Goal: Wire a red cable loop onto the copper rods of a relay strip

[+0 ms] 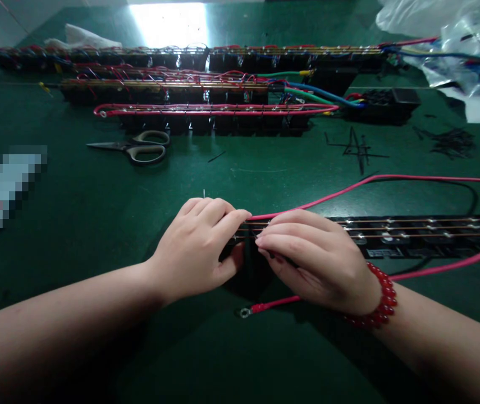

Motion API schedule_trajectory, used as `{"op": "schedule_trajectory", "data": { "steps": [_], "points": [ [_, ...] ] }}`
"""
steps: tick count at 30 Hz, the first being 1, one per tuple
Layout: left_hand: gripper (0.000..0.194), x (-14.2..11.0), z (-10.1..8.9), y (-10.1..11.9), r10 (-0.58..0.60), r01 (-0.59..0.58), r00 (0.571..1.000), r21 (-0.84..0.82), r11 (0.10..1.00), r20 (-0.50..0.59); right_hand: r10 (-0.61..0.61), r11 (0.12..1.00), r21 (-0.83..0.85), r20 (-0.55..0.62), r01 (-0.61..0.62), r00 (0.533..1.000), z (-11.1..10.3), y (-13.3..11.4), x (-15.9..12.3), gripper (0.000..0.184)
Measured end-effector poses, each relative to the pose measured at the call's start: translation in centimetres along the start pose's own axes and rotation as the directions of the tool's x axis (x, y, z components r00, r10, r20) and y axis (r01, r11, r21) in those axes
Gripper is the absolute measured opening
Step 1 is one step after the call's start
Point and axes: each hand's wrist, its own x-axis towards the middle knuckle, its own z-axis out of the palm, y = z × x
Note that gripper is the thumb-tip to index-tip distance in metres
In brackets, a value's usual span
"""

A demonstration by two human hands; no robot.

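A long black strip of sockets [412, 235] with thin copper wires along its top lies across the green table, running off to the right. My left hand [200, 247] grips its left end, fingers curled over the top and thumb underneath. My right hand [311, 258], with a red bead bracelet [380, 297] on the wrist, rests on the strip just to the right, fingers pressed together on the wires. A pink wire [391, 182] loops around the strip, and its ring-terminal end [246, 312] lies in front of my hands.
Scissors [138, 147] lie at the middle left. Several finished wired strips [206, 112] are stacked at the back. Black cable ties [357, 147] and a pile of small black bits [450, 141] lie at the right. Plastic bags [454, 33] fill the far right corner.
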Motion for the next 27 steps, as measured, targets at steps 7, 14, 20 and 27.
{"op": "schedule_trajectory", "data": {
  "steps": [7, 14, 20, 27],
  "points": [
    [0.034, -0.04, 0.04, 0.1, -0.014, 0.014, 1.0, -0.035, 0.999, 0.006, 0.019, 0.993, -0.116, 0.025, -0.016, 1.0, 0.06, 0.06, -0.03, 0.009],
    [0.032, 0.0, 0.09, 0.12, -0.035, 0.036, 0.999, -0.083, 0.996, 0.009, 0.035, 0.99, -0.141, 0.03, -0.03, 0.999, 0.12, 0.02, -0.14, 0.009],
    [0.032, 0.03, 0.08, 0.14, -0.04, 0.038, 0.999, -0.092, 0.995, -0.017, 0.024, 0.989, -0.149, 0.023, -0.02, 0.999, 0.14, 0.02, 0.02, 0.007],
    [0.032, 0.15, -0.07, 0.26, -0.056, 0.055, 0.998, -0.108, 0.993, -0.008, 0.019, 0.989, -0.149, 0.056, -0.01, 0.998, 0.19, 0.17, -0.26, 0.011]
  ]
}}
